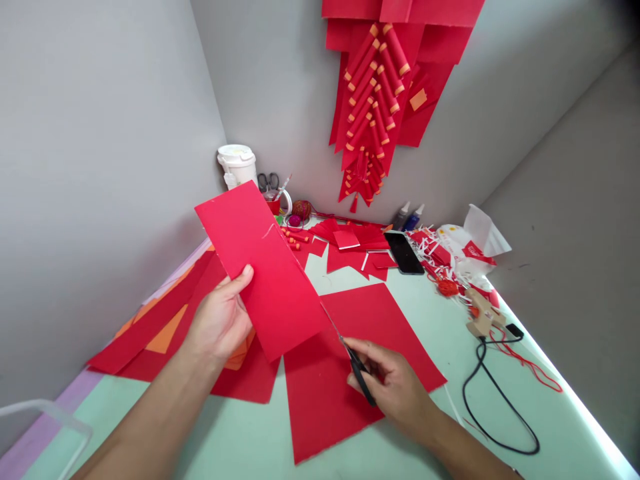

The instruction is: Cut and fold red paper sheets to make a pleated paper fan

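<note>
My left hand [224, 313] pinches a long rectangle of red paper [270, 280] at its left edge, thumb on top, and keeps it tilted above the table. Black-handled scissors [361, 373] are gripped in my right hand [395, 387]. Their blades point up and left, along the right edge of the held paper near its lower corner. Beneath, a larger red sheet [360, 420] lies flat on the pale green table. At the left, partly behind my left arm, red and orange sheets [167, 330] are stacked.
Red paper scraps [350, 260] and a black phone [404, 253] lie at the back. Shredded paper, a glue gun [483, 313] and its looped black cable [500, 437] occupy the right side. A white bucket [237, 163] stands in the corner. Red firecracker decorations [373, 100] hang on the wall.
</note>
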### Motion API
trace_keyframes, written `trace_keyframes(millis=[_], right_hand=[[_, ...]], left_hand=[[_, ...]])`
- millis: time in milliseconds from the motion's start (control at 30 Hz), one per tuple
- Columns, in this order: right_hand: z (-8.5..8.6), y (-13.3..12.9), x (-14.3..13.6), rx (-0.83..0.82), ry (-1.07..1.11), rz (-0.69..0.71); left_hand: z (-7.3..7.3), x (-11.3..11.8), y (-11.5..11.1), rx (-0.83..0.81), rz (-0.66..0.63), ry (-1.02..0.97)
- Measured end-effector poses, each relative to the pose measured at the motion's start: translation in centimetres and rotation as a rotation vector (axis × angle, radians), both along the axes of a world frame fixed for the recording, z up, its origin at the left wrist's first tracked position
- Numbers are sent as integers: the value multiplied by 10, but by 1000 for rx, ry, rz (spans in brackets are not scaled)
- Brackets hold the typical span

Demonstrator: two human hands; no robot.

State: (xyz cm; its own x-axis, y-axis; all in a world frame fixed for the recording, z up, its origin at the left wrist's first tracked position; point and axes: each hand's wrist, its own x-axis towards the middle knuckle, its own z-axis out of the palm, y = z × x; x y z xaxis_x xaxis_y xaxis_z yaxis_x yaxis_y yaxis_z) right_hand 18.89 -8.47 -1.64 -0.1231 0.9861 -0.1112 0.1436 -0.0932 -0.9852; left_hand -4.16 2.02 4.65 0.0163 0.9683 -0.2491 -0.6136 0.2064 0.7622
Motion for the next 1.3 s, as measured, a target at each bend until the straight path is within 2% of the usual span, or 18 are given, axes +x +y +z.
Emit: trace_keyframes(millis=[233, 467, 1300], right_hand=[[-1, 0, 1, 3, -9, 3], [-5, 1, 3, 65, -78, 15], [-12, 1, 3, 98, -63, -16]], left_hand=[[2, 1, 0, 3, 20, -25], [-3, 5, -4, -20, -40, -11], [-8, 9, -4, -8, -41, 1]])
